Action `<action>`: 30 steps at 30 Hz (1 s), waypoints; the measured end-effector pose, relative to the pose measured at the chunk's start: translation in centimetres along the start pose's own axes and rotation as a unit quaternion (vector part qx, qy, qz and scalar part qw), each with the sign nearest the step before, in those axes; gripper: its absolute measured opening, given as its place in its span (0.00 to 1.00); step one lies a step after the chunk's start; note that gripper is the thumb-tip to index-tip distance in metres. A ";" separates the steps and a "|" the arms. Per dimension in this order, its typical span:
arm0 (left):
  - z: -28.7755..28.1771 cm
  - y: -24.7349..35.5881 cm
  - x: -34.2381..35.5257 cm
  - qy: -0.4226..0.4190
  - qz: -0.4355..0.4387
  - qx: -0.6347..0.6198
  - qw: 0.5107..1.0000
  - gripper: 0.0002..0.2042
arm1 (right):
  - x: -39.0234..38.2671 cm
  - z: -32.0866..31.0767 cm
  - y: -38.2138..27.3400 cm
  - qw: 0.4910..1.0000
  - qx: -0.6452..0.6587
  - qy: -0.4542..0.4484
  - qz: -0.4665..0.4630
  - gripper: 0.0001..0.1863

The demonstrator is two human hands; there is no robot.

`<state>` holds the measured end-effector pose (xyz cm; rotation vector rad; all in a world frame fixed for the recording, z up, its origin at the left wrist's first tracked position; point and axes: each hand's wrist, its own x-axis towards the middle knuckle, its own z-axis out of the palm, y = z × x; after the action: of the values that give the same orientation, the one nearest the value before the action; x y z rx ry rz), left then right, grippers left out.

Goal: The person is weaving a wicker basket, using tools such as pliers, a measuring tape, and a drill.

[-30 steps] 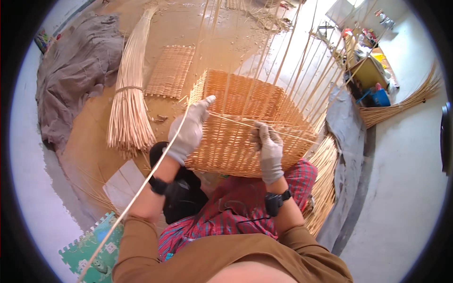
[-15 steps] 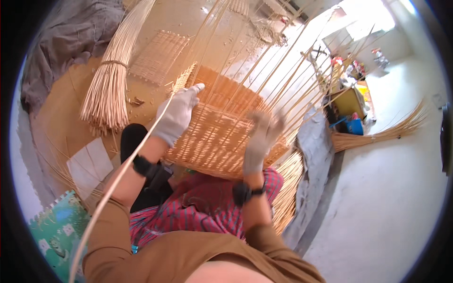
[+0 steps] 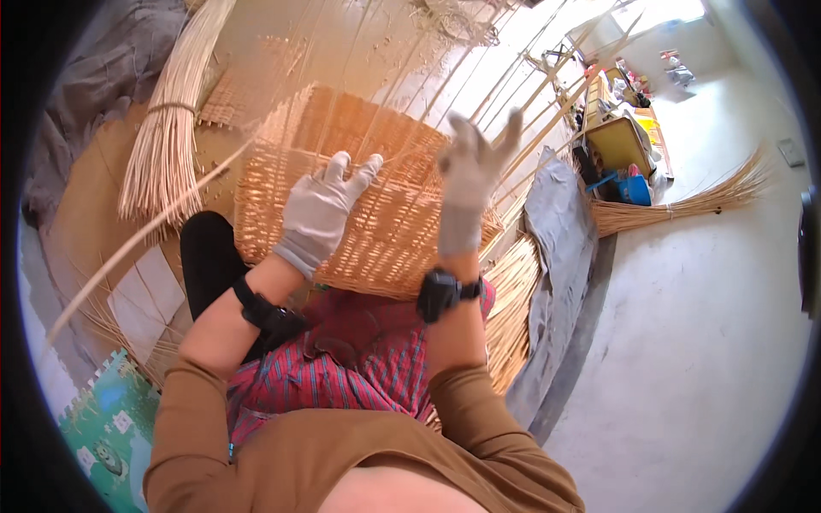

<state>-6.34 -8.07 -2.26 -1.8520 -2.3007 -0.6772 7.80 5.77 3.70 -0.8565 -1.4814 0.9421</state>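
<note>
The orange wicker basket [image 3: 376,239] sits over my lap, with tall upright stakes around it. My gloved left hand [image 3: 323,205] rests on its near woven side, fingertips bent over the top of the weaving among thin strands. My gloved right hand [image 3: 475,158] is raised at the basket's right, slightly blurred, fingers apart among the stakes; I see nothing held in it. A long pale strand [image 3: 145,231] runs from the basket's left down toward the lower left, clear of my left hand's grip.
A tied cane bundle [image 3: 161,154] lies left beside grey cloth [image 3: 85,85]; a woven panel [image 3: 221,98] is behind. Another bundle [image 3: 684,209], a blue container [image 3: 633,186] and clutter lie right, beside loose canes [image 3: 509,316] and grey sheeting [image 3: 552,248]. A green mat [image 3: 111,419] lies lower left.
My right hand has lifted from the weaving and spread its fingers. My left hand has moved right along the basket, away from the long strand, which now slants farther left. The view has shifted.
</note>
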 end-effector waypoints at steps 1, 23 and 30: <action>-0.1 0.0 0.0 0.011 0.023 0.020 0.999 0.31 | -2.1 -2.2 0.6 0.995 0.100 0.027 0.000 0.26; 2.4 11.3 2.8 0.097 0.151 -0.081 0.980 0.16 | -9.5 -17.7 5.3 0.951 0.133 0.189 0.205 0.09; 7.3 16.6 5.1 -0.072 0.031 -0.450 0.889 0.11 | -6.1 -17.5 7.1 0.960 0.152 0.151 0.180 0.09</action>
<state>9.57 2.07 -2.48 -2.3344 -2.1456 -1.8971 25.91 4.91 -4.35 -1.0056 -0.9050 1.2099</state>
